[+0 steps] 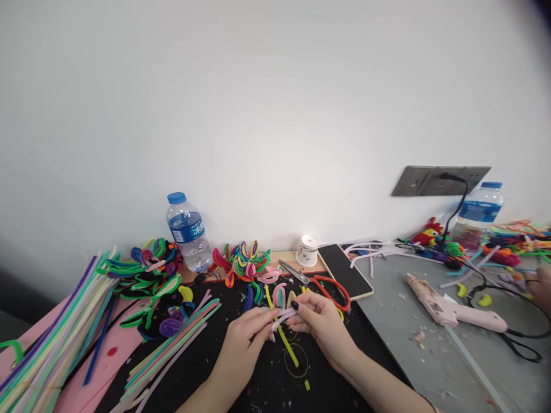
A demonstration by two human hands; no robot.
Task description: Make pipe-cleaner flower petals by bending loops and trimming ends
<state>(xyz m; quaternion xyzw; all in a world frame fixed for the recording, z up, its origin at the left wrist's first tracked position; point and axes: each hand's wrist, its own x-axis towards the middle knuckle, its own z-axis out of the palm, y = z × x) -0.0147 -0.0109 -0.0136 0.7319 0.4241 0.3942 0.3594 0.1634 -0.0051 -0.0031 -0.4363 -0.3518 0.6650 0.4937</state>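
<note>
My left hand (248,339) and my right hand (322,324) meet above the black mat (202,367). Between their fingertips they pinch a pale lilac pipe cleaner (284,315), which looks bent or doubled. Just beneath the fingers, a yellow-green pipe cleaner (287,344) lies slanting on the mat, beside a thin ring (306,367). Behind my hands are looped pink pieces (279,293). Scissors with orange-red handles (333,287) rest behind my right hand.
Pipe cleaner bundles (55,332) lie at left near a water bottle (189,232). A paper cup (307,251) and phone (346,272) stand behind. At right are a pink glue gun (460,312), its cable, another bottle (477,212) and another person's hand (541,287).
</note>
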